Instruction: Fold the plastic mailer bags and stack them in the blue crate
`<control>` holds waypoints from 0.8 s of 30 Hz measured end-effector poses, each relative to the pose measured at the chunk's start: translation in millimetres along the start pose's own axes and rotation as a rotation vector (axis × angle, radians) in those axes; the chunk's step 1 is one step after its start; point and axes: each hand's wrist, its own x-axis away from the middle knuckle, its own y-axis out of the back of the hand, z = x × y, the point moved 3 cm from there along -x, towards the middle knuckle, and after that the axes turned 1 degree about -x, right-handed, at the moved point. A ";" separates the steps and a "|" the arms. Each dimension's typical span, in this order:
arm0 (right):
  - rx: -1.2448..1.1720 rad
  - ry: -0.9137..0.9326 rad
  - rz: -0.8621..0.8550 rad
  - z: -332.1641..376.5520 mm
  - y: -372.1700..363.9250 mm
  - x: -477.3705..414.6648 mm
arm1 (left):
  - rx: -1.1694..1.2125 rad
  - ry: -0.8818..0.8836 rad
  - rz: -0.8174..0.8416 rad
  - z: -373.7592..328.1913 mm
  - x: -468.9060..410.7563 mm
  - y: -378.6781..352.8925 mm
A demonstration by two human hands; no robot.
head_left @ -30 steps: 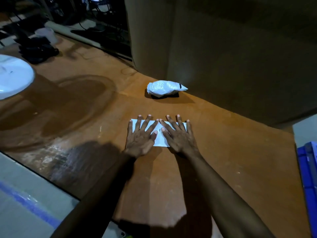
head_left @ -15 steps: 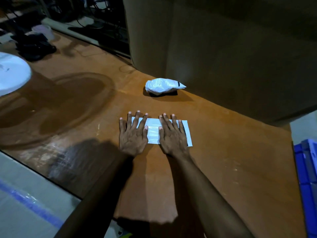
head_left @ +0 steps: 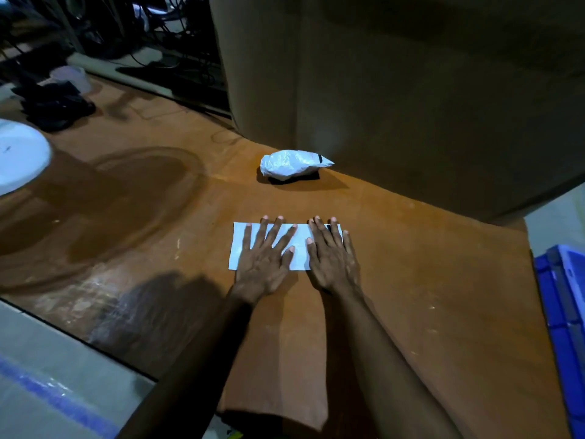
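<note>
A flat, smooth white rectangular mailer bag lies on the worn brown tabletop. The left hand and right hand press on it, fingers straight and spread. A crumpled white bag sits beyond it, seemingly plastic; the blue crate stands at right.

Folded mailer bag: no legible text.
Crumpled mailer bag: black mark, unreadable.
Blue crate: no legible text.
</note>
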 end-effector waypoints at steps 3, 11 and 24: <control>-0.015 -0.004 0.012 -1.6 1.2 1.0 | 0.029 0.061 -0.026 23.1 1.8 12.0; -0.131 -0.110 0.349 -10.3 61.0 -26.3 | 0.114 0.174 0.219 42.3 -29.3 62.2; -0.182 0.131 -0.368 -38.7 120.3 1.7 | 0.138 -0.048 -0.360 1.7 -1.6 115.0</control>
